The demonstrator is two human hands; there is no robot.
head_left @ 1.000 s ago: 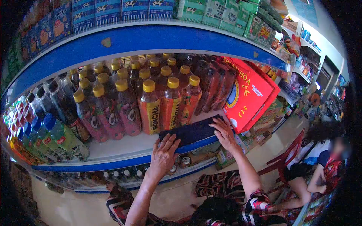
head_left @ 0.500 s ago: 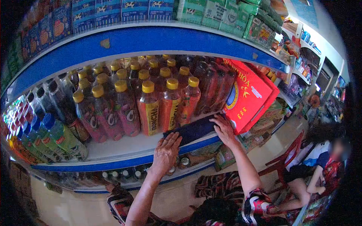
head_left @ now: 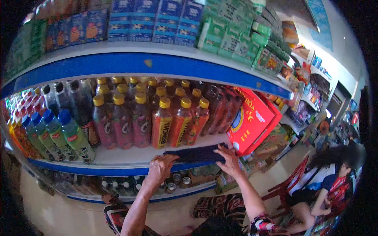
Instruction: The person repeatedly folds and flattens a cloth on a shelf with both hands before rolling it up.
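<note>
A dark navy folded cloth point(head_left: 195, 154) stretches along the front of the white shelf, before the bottles. Its left end is in my left hand point(head_left: 160, 167), the fingers curled over it. My right hand point(head_left: 229, 160) grips the right end, fingers on top and thumb toward the front edge. Just behind the cloth stand yellow-capped orange bottles point(head_left: 182, 124), with pink-labelled bottles point(head_left: 123, 128) to their left. A red box point(head_left: 256, 122) leans close beyond my right hand.
Green drink bottles with blue caps point(head_left: 75, 135) stand at the shelf's left. Blue cartons point(head_left: 167, 21) and green cartons point(head_left: 228, 37) fill the shelf above, behind a blue edge strip point(head_left: 118, 63). Cans point(head_left: 177, 179) sit below. A person point(head_left: 321, 185) sits at right near a red chair point(head_left: 291, 179).
My view has tilted upward. The fingers of my left hand, flatter on the cloth before, now curl around its left end. My right hand stays at the right end.
</note>
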